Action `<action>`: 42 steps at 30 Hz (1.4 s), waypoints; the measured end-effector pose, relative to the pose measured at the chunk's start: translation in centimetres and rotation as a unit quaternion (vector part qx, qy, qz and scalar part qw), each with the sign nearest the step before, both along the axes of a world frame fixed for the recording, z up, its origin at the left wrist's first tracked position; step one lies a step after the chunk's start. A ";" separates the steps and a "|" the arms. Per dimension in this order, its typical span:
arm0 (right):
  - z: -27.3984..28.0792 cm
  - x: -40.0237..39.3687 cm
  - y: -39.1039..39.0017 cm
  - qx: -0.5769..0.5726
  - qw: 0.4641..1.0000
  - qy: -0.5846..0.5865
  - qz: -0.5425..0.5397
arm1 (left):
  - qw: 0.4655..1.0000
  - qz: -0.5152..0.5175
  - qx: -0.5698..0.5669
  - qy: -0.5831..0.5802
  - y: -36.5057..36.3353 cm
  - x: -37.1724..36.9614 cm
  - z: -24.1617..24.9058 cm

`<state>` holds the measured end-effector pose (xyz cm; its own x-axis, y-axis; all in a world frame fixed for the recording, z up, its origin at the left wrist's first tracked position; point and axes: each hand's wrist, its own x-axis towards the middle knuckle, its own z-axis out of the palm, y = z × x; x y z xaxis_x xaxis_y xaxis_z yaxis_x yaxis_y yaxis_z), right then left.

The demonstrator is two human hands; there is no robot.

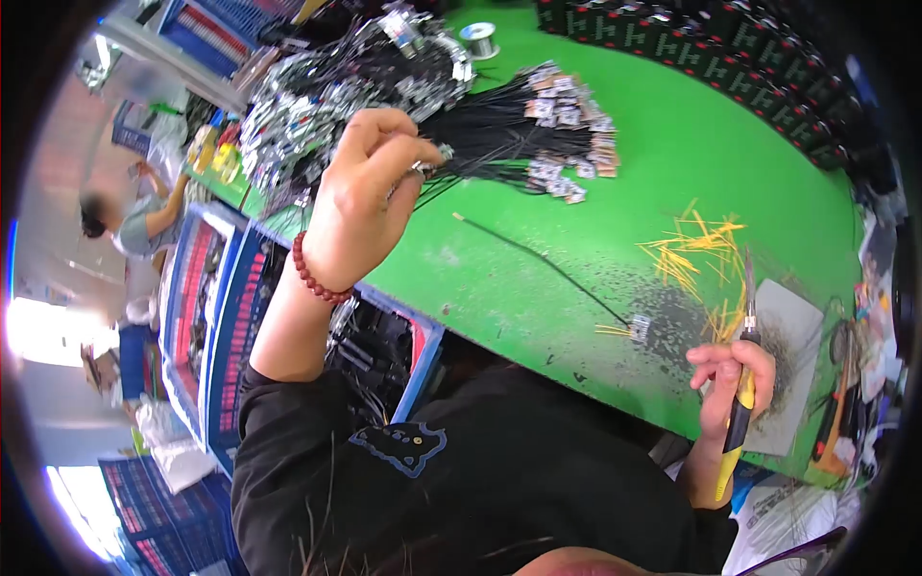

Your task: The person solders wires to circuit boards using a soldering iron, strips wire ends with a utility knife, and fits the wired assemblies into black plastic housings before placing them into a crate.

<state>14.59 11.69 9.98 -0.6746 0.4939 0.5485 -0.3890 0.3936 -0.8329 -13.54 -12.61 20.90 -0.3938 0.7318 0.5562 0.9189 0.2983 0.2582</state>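
Green bench point(672, 144): left hand point(360, 206) pinches one wire point(451, 158) from the bundle at its fingertips, right hand point(735, 379) fisted around a knife point(741, 384), likely trimming next.

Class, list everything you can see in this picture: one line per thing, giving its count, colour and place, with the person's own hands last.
table: one, green, fills the middle of the view
wire bundle: one large bunch, black wires with small tagged ends, far side of the table
single wire: one, black, lying loose mid-table
yellow wire bits: many, scattered at the right of the table
solder spool: one, silver, far edge
black boxes: a row, along the far right edge
blue crates: several, left of the table
other person: one, far left
left hand: red bead bracelet, pinching wires from the bundle
right hand: holding a yellow-handled knife, blade up
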 end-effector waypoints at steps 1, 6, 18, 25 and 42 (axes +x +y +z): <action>0.7 -0.1 0.1 0.021 1.000 0.016 0.010 | 1.000 -0.005 0.021 0.023 1.2 0.3 0.4; 3.9 -2.0 0.4 0.046 0.995 0.091 -0.013 | 0.992 -0.085 0.067 0.068 5.6 2.1 2.0; 6.6 -10.3 -0.5 -0.101 0.986 0.129 0.038 | 0.976 -0.205 0.055 -0.052 11.6 6.6 2.9; 4.7 -8.6 0.6 0.038 0.998 0.056 -0.015 | 0.870 -0.184 0.029 -0.456 13.3 3.4 -2.4; -1.9 -3.8 3.4 0.219 0.962 -0.161 0.009 | 0.866 -0.040 0.178 -0.465 8.2 -4.6 -9.9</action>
<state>10.74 15.06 8.13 -0.8513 0.2486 0.4620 -0.1487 0.7300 -0.6670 -18.19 -4.41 10.96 -0.7489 0.6245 0.2217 0.2781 -0.0074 0.9605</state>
